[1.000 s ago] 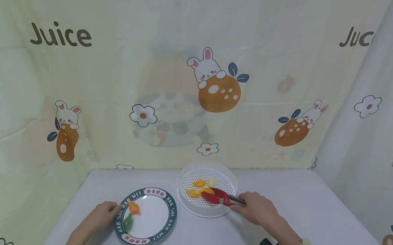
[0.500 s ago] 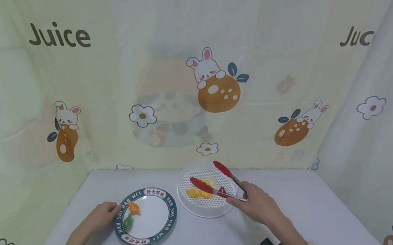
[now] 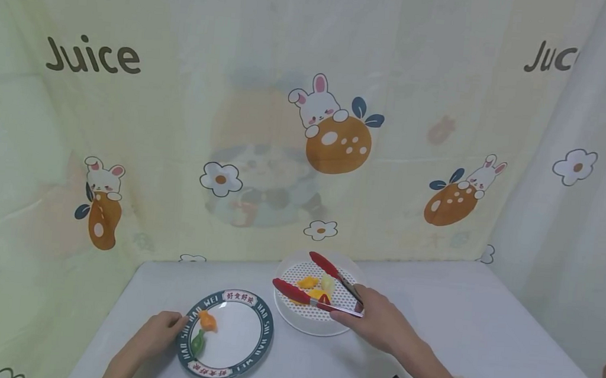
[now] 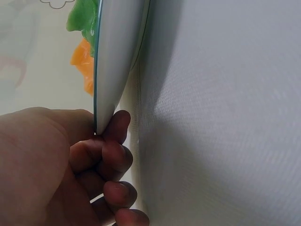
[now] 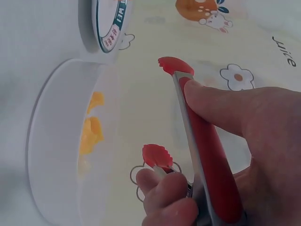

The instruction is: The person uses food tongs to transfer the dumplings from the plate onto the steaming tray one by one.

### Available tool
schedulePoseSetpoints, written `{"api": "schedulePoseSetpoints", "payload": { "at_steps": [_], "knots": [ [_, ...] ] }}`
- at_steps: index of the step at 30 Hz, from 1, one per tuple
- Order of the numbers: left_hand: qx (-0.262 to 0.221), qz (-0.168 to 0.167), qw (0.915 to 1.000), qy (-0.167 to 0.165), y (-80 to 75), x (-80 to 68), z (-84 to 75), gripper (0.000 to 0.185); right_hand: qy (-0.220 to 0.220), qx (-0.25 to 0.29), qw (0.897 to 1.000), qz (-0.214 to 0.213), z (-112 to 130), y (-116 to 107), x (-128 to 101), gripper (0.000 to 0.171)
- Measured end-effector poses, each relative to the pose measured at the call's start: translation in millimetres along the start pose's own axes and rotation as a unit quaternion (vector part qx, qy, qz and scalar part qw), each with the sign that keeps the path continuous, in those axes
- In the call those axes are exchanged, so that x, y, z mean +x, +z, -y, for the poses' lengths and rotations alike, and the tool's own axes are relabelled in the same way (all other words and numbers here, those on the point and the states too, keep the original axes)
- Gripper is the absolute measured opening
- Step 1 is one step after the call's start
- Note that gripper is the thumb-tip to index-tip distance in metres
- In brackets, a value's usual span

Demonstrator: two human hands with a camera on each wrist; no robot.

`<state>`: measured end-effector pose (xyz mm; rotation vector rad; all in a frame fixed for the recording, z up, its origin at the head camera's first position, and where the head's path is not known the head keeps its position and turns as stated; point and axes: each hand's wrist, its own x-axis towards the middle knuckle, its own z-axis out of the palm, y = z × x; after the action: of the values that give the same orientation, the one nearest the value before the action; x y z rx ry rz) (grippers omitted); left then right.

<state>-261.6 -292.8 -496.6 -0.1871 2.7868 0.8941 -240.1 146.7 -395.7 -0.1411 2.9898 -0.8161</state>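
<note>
My left hand (image 3: 159,335) pinches the left rim of a round plate (image 3: 262,328) with a dark teal lettered border, thumb above and fingertips below, as the left wrist view shows. On the plate lie an orange dumpling-like piece (image 3: 208,321) and a green one (image 3: 197,343). In my right hand (image 3: 385,323) I grip red-tipped metal tongs (image 5: 211,165), their arms spread and nothing between the tips. The tongs hang over a white perforated steamer basket (image 3: 319,328). In it lie several yellow pieces (image 3: 308,282) and a pale one (image 3: 328,283), partly hidden by the tongs.
A white-covered table (image 3: 447,319) carries the plate and the basket side by side. Behind it hangs a printed curtain (image 3: 386,219) with rabbits and fruit, right at the back edge. A second curtain side (image 3: 583,294) runs along the right.
The tongs, earlier closed at a yellow piece in the basket, have lifted and spread empty, then shifted left. My left hand and the plate stay in place.
</note>
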Motion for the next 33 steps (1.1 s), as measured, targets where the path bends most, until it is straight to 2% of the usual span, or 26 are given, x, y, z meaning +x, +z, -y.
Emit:
{"api": "schedulePoseSetpoints", "payload": {
  "at_steps": [6, 13, 19, 25, 33],
  "knots": [
    [0.004, -0.001, 1.0000, -0.002, 0.3, -0.5, -1.6, 0.032, 0.003, 0.008, 1.000, 0.003, 6, 9, 1, 0.091],
    [0.005, -0.003, 1.0000, 0.005, 0.5, 0.5, 0.8, 0.032, 0.008, 0.017, 1.000, 0.005, 13, 29, 3, 0.094],
    [0.007, -0.003, 1.0000, 0.005, 0.9, 2.1, 1.0, 0.035, -0.013, 0.041, 0.999, 0.016, 24, 49, 2, 0.090],
    [0.007, -0.007, 0.9999, 0.006, 0.6, 1.3, 0.2, 0.034, -0.042, 0.063, 0.996, 0.049, 32, 72, 1, 0.081],
    [0.002, -0.004, 1.0000, 0.006, 1.3, 2.9, 1.6, 0.033, -0.059, 0.035, 0.996, 0.063, 44, 98, 2, 0.084]
  ]
}}
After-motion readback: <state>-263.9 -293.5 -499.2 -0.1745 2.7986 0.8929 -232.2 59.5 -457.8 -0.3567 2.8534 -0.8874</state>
